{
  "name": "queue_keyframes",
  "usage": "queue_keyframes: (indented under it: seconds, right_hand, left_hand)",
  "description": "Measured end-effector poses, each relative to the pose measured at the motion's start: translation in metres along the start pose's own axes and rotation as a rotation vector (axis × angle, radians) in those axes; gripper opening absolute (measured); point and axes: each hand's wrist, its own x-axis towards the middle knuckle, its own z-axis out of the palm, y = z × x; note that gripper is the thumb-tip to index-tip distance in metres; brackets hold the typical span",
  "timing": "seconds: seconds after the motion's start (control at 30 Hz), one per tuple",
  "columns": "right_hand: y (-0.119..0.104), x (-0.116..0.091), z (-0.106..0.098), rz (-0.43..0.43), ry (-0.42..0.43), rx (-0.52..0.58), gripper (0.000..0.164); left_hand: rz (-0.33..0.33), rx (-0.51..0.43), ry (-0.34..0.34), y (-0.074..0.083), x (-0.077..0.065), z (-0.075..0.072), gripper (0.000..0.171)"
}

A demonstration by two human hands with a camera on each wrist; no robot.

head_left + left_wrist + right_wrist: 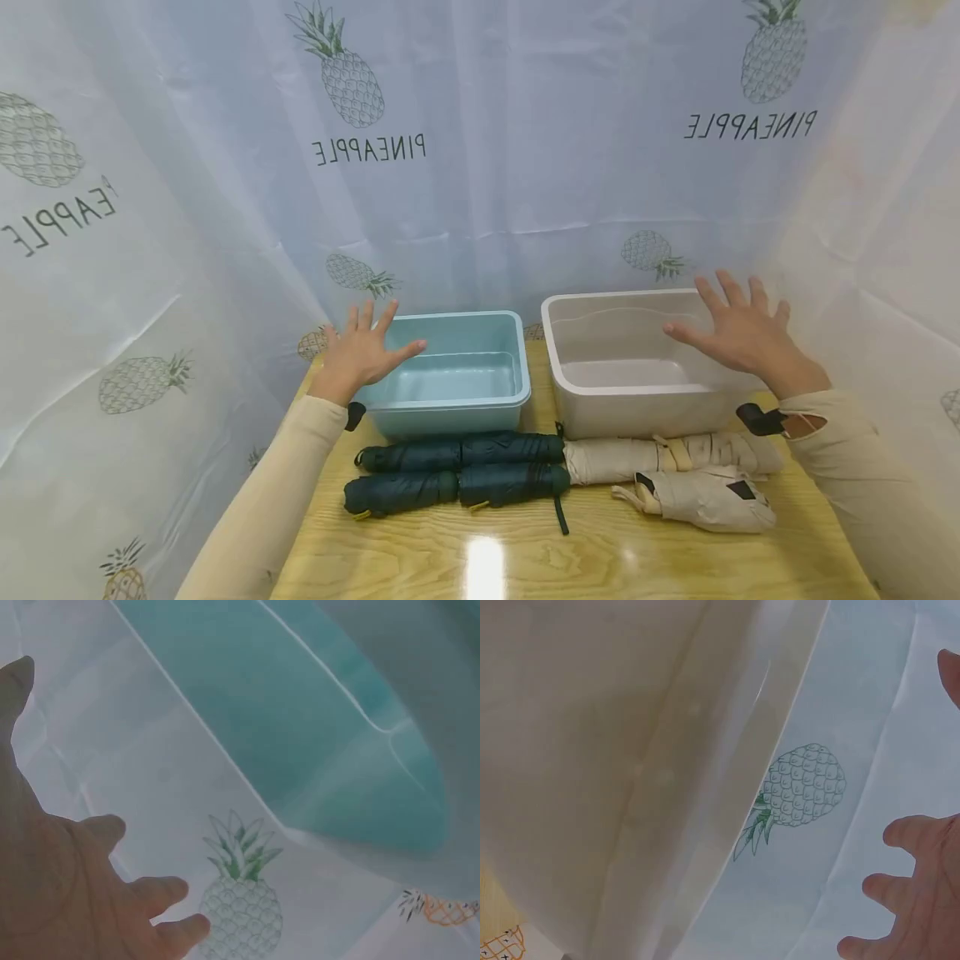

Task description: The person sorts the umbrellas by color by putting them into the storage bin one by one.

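My left hand (pixel 363 354) is raised with spread fingers at the left side of a light blue plastic bin (pixel 450 405), holding nothing. Over the right part of a larger beige bin (pixel 645 414), my right hand (pixel 738 333) is also raised, fingers apart and nothing in it. Both bins look bare inside. Folded dark green umbrellas (pixel 513 483) lie in two rows before the blue bin. Beige folded umbrellas (pixel 615 461) lie before the other bin, with a looser beige one (pixel 708 500) nearest me. Both wrist views show the hands apart from the bins.
The bins and umbrellas are on a glossy wooden table (pixel 405 554). A pale curtain (pixel 495 167) printed with pineapples hangs behind the table and along both sides. A narrow gap separates the two bins.
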Motion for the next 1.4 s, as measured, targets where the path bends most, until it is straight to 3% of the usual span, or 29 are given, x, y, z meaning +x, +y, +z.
queue_keyframes:
  seconds: [0.23, 0.4, 0.6, 0.8, 0.97, 1.17, 1.4]
  right_hand:
    - [0.000, -0.012, 0.003, -0.012, 0.045, 0.015, 0.102]
    - [-0.002, -0.021, 0.005, -0.033, 0.089, 0.082, 0.097]
    - [-0.005, -0.041, 0.010, -0.066, 0.166, 0.218, 0.077]
    - [-0.007, -0.064, 0.025, -0.129, 0.353, 0.377, 0.045]
    - [-0.004, -0.077, 0.042, -0.143, 0.503, 0.429, 0.033]
    - [0.002, -0.091, 0.058, -0.094, 0.690, 0.497, 0.022]
    - [0.014, -0.102, 0.072, 0.094, 0.763, 0.580, 0.018]
  left_hand:
    - [0.013, -0.027, 0.012, 0.016, -0.007, 0.001, 0.104]
    - [0.078, -0.127, 0.079, 0.037, -0.017, 0.004, 0.097]
    - [0.173, -0.363, 0.178, 0.072, -0.027, 0.018, 0.071]
    - [0.263, -0.623, 0.202, 0.105, -0.031, 0.043, 0.048]
    - [0.308, -0.879, 0.252, 0.131, -0.036, 0.060, 0.029]
    - [0.336, -1.032, 0.224, 0.163, -0.046, 0.077, 0.023]
    - [0.364, -1.074, 0.097, 0.192, -0.058, 0.095, 0.031]
